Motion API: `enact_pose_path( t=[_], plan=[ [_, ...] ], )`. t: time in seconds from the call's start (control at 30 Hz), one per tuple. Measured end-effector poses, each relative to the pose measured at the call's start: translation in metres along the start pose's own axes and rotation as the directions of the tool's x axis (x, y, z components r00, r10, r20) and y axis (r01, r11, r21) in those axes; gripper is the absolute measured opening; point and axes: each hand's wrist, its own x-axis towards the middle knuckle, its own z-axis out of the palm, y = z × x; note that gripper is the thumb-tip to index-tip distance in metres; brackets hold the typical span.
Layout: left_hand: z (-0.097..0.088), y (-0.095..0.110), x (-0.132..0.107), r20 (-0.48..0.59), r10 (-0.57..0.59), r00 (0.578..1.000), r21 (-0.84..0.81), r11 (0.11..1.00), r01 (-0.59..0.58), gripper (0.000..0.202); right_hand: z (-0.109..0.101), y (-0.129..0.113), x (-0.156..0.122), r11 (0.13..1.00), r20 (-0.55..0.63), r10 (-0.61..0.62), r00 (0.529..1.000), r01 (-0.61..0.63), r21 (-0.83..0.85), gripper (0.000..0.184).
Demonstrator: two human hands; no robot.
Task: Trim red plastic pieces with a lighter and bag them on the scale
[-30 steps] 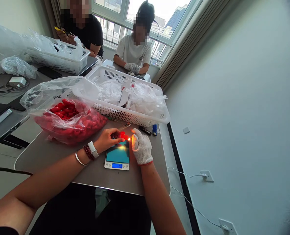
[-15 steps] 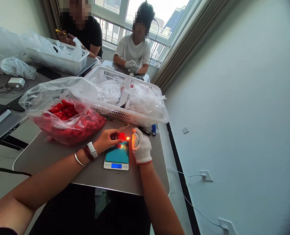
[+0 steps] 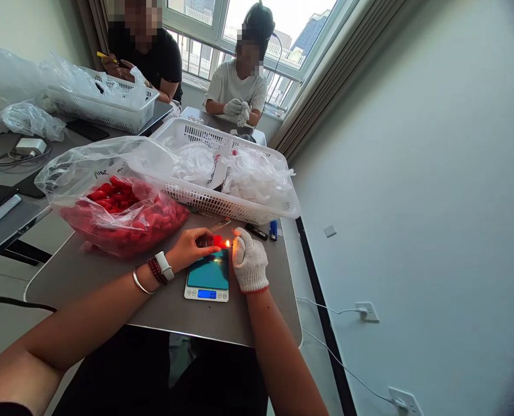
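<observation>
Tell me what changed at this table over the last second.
Almost nothing nearby. Beyond the table, the co-worker's gloved hands rose slightly. The left hand still pinches the small red piece, and the gloved right hand still keeps the flame against it above the scale. The bag of red pieces and white basket stayed put.

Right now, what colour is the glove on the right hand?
The glove is white, red-cuffed; head view.

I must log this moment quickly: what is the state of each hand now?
Left hand: closed, pinching a small red piece near the scale.
Right hand: gloved, closed; what it holds is hidden, a small flame beside it.
</observation>
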Motion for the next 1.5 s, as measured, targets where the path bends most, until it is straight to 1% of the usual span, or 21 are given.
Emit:
enact_pose_path(
  t=[0.07, 0.13, 0.2, 0.27, 0.4, 0.47, 0.53, 0.6, 0.7, 0.8, 0.87, 1.0, 1.03, 1.1, 1.17, 1.23, 1.3, 1.37, 1.5],
  plan=[
    [0.000, 0.000, 0.000, -0.012, -0.020, 1.000, 0.005, 1.000, 0.021, 0.037, 0.000, 0.000, 0.000, 1.000, 0.027, -0.025, 0.999, 0.025, -0.014, 0.033],
    [0.000, 0.000, 0.001, -0.018, -0.036, 0.999, 0.002, 0.999, 0.036, 0.036, 0.000, 0.001, -0.001, 0.999, 0.057, -0.010, 0.998, 0.012, -0.048, 0.032],
    [0.000, 0.000, 0.001, -0.009, -0.033, 0.999, -0.003, 0.999, 0.033, 0.034, 0.001, 0.001, -0.001, 0.996, 0.069, 0.031, 0.997, -0.025, -0.080, 0.033],
    [0.000, 0.000, 0.000, 0.001, -0.026, 1.000, -0.002, 1.000, 0.026, 0.033, 0.001, 0.001, 0.000, 0.995, 0.054, 0.065, 0.996, -0.060, -0.079, 0.034],
    [0.000, -0.002, 0.000, -0.022, -0.044, 0.999, 0.014, 0.999, 0.044, 0.035, 0.001, 0.002, 0.000, 0.995, 0.059, 0.084, 0.995, -0.081, -0.052, 0.037],
    [0.000, -0.002, 0.000, -0.041, -0.056, 0.998, -0.006, 0.998, 0.056, 0.036, 0.002, 0.005, 0.000, 0.984, 0.063, 0.160, 0.985, -0.154, -0.095, 0.038],
    [-0.001, -0.001, 0.001, -0.049, -0.075, 0.996, -0.078, 0.994, 0.071, 0.038, 0.004, 0.009, 0.000, 0.951, 0.050, 0.275, 0.960, -0.265, -0.157, 0.040],
    [-0.001, 0.001, 0.002, -0.051, -0.101, 0.994, -0.188, 0.978, 0.089, 0.039, 0.007, 0.014, 0.002, 0.917, 0.057, 0.356, 0.933, -0.337, -0.214, 0.041],
    [-0.002, 0.002, 0.004, -0.037, -0.135, 0.990, -0.329, 0.937, 0.115, 0.040, 0.010, 0.017, 0.004, 0.904, 0.115, 0.374, 0.920, -0.334, -0.266, 0.040],
    [-0.003, 0.000, 0.006, -0.049, -0.150, 0.987, -0.359, 0.925, 0.123, 0.039, 0.011, 0.017, 0.005, 0.923, 0.129, 0.338, 0.932, -0.302, -0.239, 0.038],
    [-0.004, -0.003, 0.006, -0.074, -0.146, 0.986, -0.350, 0.930, 0.112, 0.037, 0.010, 0.016, 0.004, 0.942, 0.104, 0.298, 0.949, -0.275, -0.193, 0.036],
    [-0.005, -0.007, 0.006, -0.084, -0.139, 0.987, -0.384, 0.918, 0.096, 0.036, 0.002, 0.011, 0.005, 0.975, -0.045, 0.201, 0.979, -0.204, -0.086, 0.030],
    [-0.005, -0.007, 0.006, -0.081, -0.144, 0.986, -0.403, 0.910, 0.100, 0.036, -0.002, 0.008, 0.006, 0.986, -0.073, 0.159, 0.985, -0.162, -0.041, 0.028],
    [-0.006, -0.007, 0.006, -0.076, -0.158, 0.985, -0.433, 0.895, 0.110, 0.037, -0.010, -0.001, 0.007, 0.996, -0.086, 0.044, 0.995, -0.037, 0.082, 0.023],
    [-0.007, -0.007, 0.006, -0.070, -0.166, 0.984, -0.446, 0.887, 0.118, 0.038, -0.016, -0.012, 0.008, 0.972, -0.063, -0.067, 0.996, 0.080, 0.221, 0.020],
    [-0.008, -0.007, 0.005, -0.061, -0.158, 0.986, -0.437, 0.892, 0.116, 0.038, -0.020, -0.022, 0.008, 0.939, -0.034, -0.129, 0.991, 0.133, 0.317, 0.019],
    [-0.008, -0.007, 0.005, -0.059, -0.141, 0.988, -0.417, 0.903, 0.104, 0.037, -0.022, -0.029, 0.008, 0.923, -0.019, -0.147, 0.989, 0.144, 0.356, 0.019],
    [-0.008, -0.007, 0.003, -0.049, -0.135, 0.990, -0.431, 0.897, 0.101, 0.036, -0.021, -0.032, 0.008, 0.914, -0.032, -0.157, 0.987, 0.157, 0.374, 0.018],
    [-0.007, -0.004, 0.000, 0.008, -0.172, 0.985, -0.521, 0.840, 0.151, 0.040, -0.020, -0.032, 0.010, 0.888, -0.065, -0.154, 0.986, 0.167, 0.428, 0.016]
  ],
)
